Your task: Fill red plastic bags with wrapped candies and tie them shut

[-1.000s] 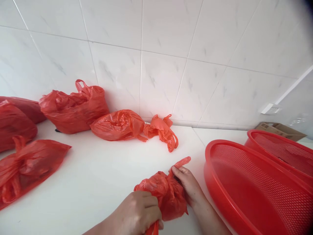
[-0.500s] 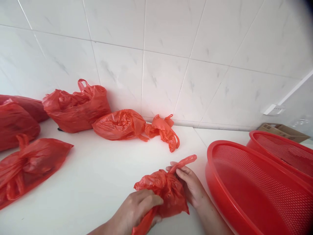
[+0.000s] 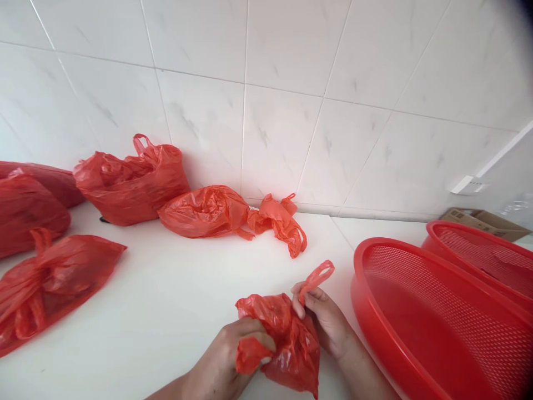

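Note:
A small red plastic bag [image 3: 291, 344] with something inside lies on the white table between my hands. My left hand [image 3: 239, 353] is closed round one gathered end of it, and a crumpled tuft of plastic sticks out of the fist. With thumb and fingers, my right hand [image 3: 320, 314] pinches the other handle, whose loop stands up above the fingertips. What the bag contains cannot be made out through the plastic.
Two red mesh baskets [image 3: 378, 278] stand close on the right, before an open cardboard box [image 3: 487, 222]. Along the tiled wall sit a large red bag [image 3: 137, 189], a flatter bag [image 3: 204, 214] and a crumpled one [image 3: 281, 219]. A knotted bag [image 3: 70, 272] lies at left.
My left hand has drawn its end of the bag up, so a tuft now shows above the fist. The right-hand loop has opened wider, and the bag's body has turned slightly.

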Demonstrator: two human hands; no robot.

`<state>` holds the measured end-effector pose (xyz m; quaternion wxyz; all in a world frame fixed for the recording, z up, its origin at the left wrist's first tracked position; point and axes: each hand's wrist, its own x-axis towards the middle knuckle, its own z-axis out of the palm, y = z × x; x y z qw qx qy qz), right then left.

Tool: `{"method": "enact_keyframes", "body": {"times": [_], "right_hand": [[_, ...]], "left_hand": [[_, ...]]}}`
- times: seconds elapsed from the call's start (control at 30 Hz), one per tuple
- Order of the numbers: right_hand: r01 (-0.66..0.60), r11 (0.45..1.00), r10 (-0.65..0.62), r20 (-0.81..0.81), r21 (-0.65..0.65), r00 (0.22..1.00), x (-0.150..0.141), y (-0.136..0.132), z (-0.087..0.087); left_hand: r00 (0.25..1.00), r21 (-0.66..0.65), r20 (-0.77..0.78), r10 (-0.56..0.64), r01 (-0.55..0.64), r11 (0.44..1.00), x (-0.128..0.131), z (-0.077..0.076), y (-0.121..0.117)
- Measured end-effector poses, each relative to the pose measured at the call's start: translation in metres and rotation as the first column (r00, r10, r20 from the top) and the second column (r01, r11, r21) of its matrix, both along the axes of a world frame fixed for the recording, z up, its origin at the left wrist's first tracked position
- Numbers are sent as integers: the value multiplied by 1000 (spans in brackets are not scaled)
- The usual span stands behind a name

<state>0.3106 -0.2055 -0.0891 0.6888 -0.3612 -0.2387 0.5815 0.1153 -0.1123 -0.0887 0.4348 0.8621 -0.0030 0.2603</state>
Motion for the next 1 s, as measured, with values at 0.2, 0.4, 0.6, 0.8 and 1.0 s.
{"method": "enact_keyframes", "body": {"times": [0.2, 0.4, 0.6, 0.8, 1.0], "right_hand": [[94, 991, -95, -9, -98, 995, -5, 6, 4], [74, 994, -71, 37, -85, 997, -4, 4, 4], [33, 999, -31, 44, -37, 999, -3, 3, -4], [47, 999, -46, -53, 8, 998, -5, 4, -8], [162, 985, -156, -104, 54, 982, -1, 4, -10]], "left_hand": [[998, 79, 23, 64, -66, 995, 5, 12, -8], [996, 162, 8, 90, -90, 983, 2, 13, -8], [993, 168, 49, 104, -111, 980, 0, 4, -3], [988, 160, 84, 127, -140, 977, 2, -7, 2], [986, 357, 160, -36, -24, 934, 3, -16, 20]]}}
